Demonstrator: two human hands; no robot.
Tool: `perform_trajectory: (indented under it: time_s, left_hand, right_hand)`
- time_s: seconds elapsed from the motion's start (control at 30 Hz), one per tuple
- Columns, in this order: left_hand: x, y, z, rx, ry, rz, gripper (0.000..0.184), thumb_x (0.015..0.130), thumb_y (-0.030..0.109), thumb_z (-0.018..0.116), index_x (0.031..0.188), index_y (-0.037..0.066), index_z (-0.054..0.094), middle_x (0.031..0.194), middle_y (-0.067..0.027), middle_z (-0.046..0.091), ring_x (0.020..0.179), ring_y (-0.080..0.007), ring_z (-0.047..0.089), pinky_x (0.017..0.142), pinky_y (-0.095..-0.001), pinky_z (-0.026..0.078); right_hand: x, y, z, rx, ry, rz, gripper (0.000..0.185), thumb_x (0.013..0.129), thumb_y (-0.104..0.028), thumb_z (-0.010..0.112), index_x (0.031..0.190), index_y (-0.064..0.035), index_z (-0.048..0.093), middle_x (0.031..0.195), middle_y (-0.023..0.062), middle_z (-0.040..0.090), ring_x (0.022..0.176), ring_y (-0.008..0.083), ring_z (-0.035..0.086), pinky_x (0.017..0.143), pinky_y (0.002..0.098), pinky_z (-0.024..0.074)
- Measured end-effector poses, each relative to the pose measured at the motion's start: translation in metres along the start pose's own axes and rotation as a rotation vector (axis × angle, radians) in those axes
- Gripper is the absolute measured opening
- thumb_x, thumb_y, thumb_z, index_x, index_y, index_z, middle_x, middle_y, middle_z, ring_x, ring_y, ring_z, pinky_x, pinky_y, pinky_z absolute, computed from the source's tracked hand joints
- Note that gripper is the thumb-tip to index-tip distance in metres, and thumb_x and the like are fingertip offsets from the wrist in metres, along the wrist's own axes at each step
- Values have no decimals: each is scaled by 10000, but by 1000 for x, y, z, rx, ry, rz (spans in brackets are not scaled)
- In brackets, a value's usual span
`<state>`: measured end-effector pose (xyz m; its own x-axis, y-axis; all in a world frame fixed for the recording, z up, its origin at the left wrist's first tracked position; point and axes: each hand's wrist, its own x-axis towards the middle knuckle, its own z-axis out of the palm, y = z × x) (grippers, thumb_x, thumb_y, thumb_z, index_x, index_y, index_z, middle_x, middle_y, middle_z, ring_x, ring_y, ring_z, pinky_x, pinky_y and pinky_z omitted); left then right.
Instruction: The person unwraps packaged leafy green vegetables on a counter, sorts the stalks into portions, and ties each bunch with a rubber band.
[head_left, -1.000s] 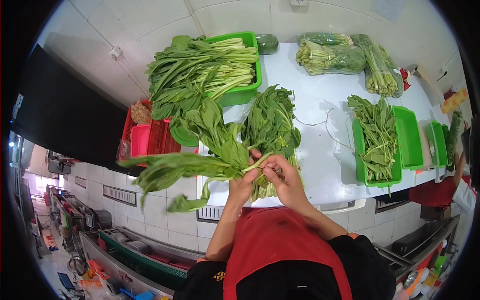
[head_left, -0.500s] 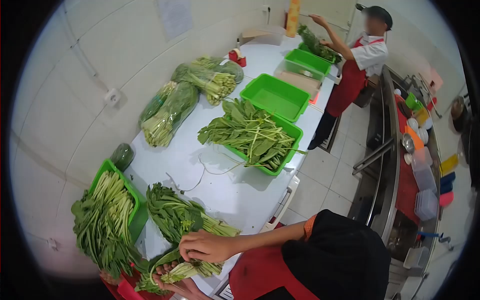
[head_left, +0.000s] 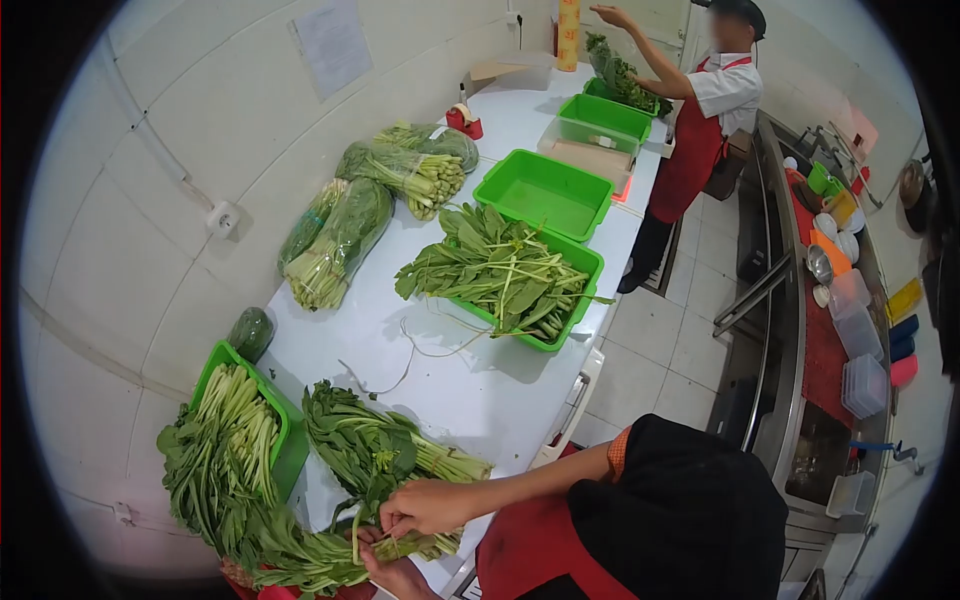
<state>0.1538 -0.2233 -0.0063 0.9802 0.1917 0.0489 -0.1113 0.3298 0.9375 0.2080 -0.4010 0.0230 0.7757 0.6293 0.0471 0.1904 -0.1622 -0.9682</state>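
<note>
My left hand (head_left: pixel 393 573), at the bottom of the view, is closed around the stems of some leafy greens (head_left: pixel 310 555), whose leaves spread toward the left. Just above it, my right hand (head_left: pixel 428 507) has its fingertips pinched together on a stem of the same greens. Part of the grip is hidden behind the fingers. Beyond both hands, a bunch of leafy greens (head_left: pixel 375 445) lies on the white table (head_left: pixel 440 385), stem ends toward the right. To the left stands a green tub (head_left: pixel 291 450) heaped with greens (head_left: pixel 225 440), leaves hanging over its side.
Another green tub (head_left: pixel 555 335) holds loose greens (head_left: pixel 500 265); beside it is a green tub (head_left: pixel 545 195) with nothing in it. Bagged greens (head_left: pixel 340 245) lie along the wall. A co-worker (head_left: pixel 700 130) handles greens at the far end. A steel counter (head_left: pixel 790 330) runs along the right.
Both hands have shifted slightly to the right, and the right hand's fingers have closed into a pinch. The held greens now stretch out more flatly to the left. The camera view has shifted slightly.
</note>
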Motion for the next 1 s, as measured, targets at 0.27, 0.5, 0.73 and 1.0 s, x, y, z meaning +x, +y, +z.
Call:
perform_trajectory:
  time_s: [0.27, 0.5, 0.73, 1.0]
  left_hand:
    - [-2, 25, 8, -228, -56, -259, 366, 895, 391, 604, 1136, 130, 516, 1168, -18, 515, 1158, -210, 512, 959, -408, 442]
    - [47, 28, -42, -708, -292, 259, 326, 971, 426, 596, 955, 102, 571, 1171, -82, 601, 1243, -235, 513, 1065, -468, 433]
    - [49, 22, -62, -429, 226, 35, 441, 1006, 347, 589, 1381, 133, 496, 1161, -70, 593, 1067, -216, 575, 1043, -415, 428]
    - [44, 37, -18, -622, -38, -136, 443, 1015, 398, 552, 1423, 257, 457, 1193, -83, 590, 1111, -278, 557, 996, -488, 460]
  right_hand:
    - [4, -18, -1, -747, 288, -315, 195, 779, -168, 703, 941, -119, 607, 842, 41, 571, 923, 213, 590, 851, 389, 346]
    - [-10, 5, -4, -80, -148, 104, 87, 806, -107, 688, 846, -32, 708, 876, 75, 752, 886, 261, 703, 756, 368, 517]
    - [-44, -12, -58, 260, -175, -102, 141, 1001, -136, 570, 1046, -27, 646, 1037, 53, 672, 977, 161, 632, 839, 310, 485]
    - [-30, 32, -142, -1208, 775, 74, 304, 866, -80, 685, 1167, -50, 647, 1089, 129, 667, 1001, 279, 652, 833, 405, 502]
